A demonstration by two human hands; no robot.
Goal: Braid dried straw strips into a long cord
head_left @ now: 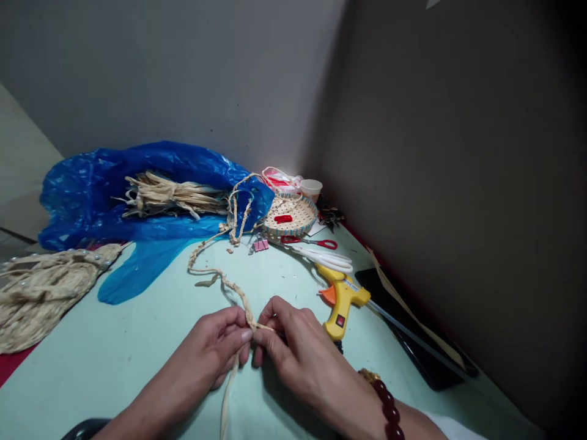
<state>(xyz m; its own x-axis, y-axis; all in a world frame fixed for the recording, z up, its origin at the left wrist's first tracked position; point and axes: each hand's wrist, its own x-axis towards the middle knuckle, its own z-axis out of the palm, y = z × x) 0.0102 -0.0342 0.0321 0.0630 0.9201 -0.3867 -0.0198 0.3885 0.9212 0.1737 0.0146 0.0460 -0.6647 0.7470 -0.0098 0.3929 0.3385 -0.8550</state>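
Observation:
A pale braided straw cord (235,289) runs across the table from the back down to my fingers. My left hand (220,345) is closed, thumb and fingers pinching the cord near its front end. Right beside it, my right hand (287,342) pinches a thin strand of the same cord, which pokes out between thumb and forefinger. One loose strand (225,391) hangs below my left hand toward the front edge. The far part of the cord loops over a blue plastic bag (92,201) and a shallow woven basket (300,217).
Inside the bag lies a bundle of dried straw (177,194). A yellow glue gun (340,305), white-handled scissors (328,259), red-handled scissors (312,242) and a pink binder clip (260,244) are at the right and back. A woven straw piece (41,293) sits left; a black tablet-like object (413,330) lies right.

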